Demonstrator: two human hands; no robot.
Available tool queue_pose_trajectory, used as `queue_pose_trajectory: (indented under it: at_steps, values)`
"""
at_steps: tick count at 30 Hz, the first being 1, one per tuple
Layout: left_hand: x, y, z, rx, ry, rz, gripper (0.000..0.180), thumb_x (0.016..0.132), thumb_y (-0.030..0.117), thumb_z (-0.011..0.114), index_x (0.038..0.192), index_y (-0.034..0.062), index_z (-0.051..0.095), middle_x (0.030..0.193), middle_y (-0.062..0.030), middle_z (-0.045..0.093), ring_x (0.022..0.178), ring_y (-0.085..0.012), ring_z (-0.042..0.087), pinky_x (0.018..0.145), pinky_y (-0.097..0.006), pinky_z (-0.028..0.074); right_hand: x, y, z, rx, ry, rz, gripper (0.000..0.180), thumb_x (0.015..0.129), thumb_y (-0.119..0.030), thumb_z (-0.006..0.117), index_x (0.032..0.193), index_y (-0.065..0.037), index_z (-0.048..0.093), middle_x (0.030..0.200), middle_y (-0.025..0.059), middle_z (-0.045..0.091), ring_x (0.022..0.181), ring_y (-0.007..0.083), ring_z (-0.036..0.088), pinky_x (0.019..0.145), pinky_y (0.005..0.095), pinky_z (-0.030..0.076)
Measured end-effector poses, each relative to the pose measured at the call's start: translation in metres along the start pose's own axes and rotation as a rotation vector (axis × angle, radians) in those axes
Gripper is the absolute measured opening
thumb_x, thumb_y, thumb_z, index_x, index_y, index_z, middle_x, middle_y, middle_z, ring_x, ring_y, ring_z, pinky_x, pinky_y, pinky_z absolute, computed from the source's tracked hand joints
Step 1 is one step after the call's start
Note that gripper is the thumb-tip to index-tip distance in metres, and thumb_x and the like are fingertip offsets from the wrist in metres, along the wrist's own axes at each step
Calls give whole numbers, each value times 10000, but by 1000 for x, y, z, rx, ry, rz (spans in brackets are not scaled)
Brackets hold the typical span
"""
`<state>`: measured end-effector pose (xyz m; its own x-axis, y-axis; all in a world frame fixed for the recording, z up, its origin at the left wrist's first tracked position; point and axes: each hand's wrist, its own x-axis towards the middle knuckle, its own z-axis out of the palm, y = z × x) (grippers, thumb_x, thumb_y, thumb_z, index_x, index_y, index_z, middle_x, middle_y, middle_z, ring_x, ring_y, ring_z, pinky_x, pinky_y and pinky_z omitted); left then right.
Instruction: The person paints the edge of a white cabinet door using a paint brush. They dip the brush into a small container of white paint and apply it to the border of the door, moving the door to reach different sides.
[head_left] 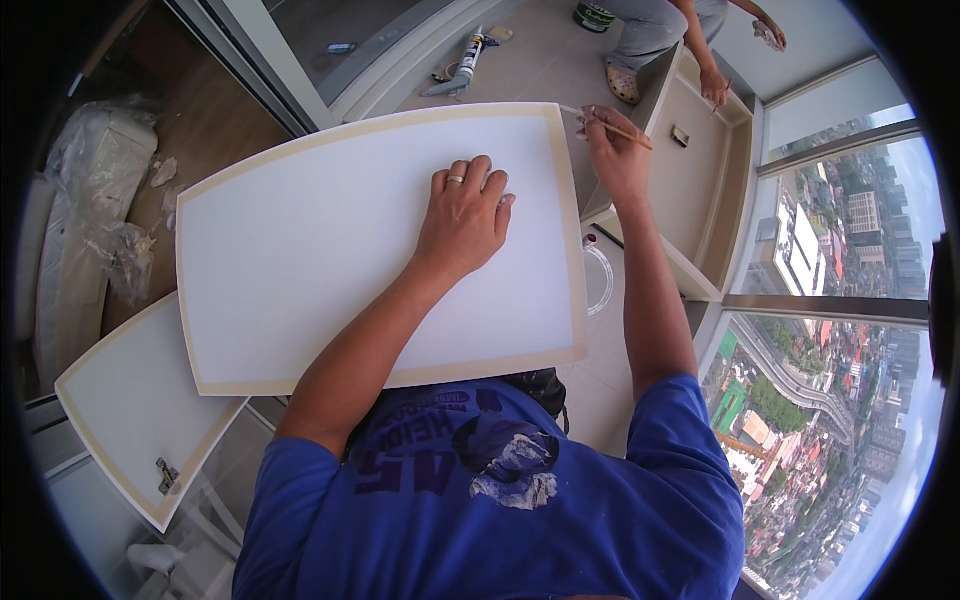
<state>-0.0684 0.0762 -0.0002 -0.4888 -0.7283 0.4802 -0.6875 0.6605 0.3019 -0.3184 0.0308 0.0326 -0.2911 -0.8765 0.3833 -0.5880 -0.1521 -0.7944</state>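
A large white panel (300, 260) with a cream border lies flat in front of me. My left hand (465, 215), a ring on one finger, rests on its right half with the fingers curled under; whatever they may hold is hidden. At the panel's far right corner, my right hand (615, 150) pinches a thin wooden-handled paintbrush (630, 135). The brush's handle points right, and its tip is hard to make out by the fingers. Pale smears mark the right fingertips.
A smaller cream-edged panel (140, 400) with a metal clip (167, 477) lies lower left. A caulking gun (466, 65) is on the far floor. Another person's hand (714, 87) works over a shallow cream cabinet (690, 180). Tall windows (830, 220) line the right; plastic-wrapped furniture (95, 170) stands left.
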Motion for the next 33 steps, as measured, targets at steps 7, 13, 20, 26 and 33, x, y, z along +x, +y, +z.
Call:
queue_pose_trajectory:
  at_steps: [7,13,20,26,33]
  values:
    - [1,0,-1,15,-21,0,224,986,213,675,1136,47,671,1230,-124,586,1137,-289,563,1007,-446,417,-1,2,5,-13,47,-45,237,942,-153,641,1072,-12,779,829,131,778,773,201,781,750,300,586]
    - [1,0,0,2,-21,-11,238,981,216,678,1143,41,674,1237,-122,588,1152,-290,561,1012,-457,416,0,1,6,-68,57,-47,231,936,-156,650,1059,-12,782,840,147,778,764,202,780,751,304,588]
    - [1,0,-2,-16,-29,-26,241,981,211,679,1146,36,675,1240,-118,586,1153,-291,561,1018,-461,415,0,0,6,-67,46,-66,237,934,-156,647,1070,-12,778,864,170,778,807,243,792,764,322,594]
    - [2,1,-2,-14,-28,-24,240,974,210,686,1140,37,675,1238,-117,582,1153,-290,561,1018,-460,415,2,-2,9,-137,40,-78,241,923,-149,634,1066,-14,774,903,204,774,854,319,789,785,354,598]
    - [1,0,-3,-19,-15,-25,243,971,209,689,1141,37,674,1235,-116,584,1151,-290,562,1018,-461,416,3,-7,11,-127,46,-98,245,919,-154,634,1054,-1,770,912,216,771,863,336,787,795,366,599]
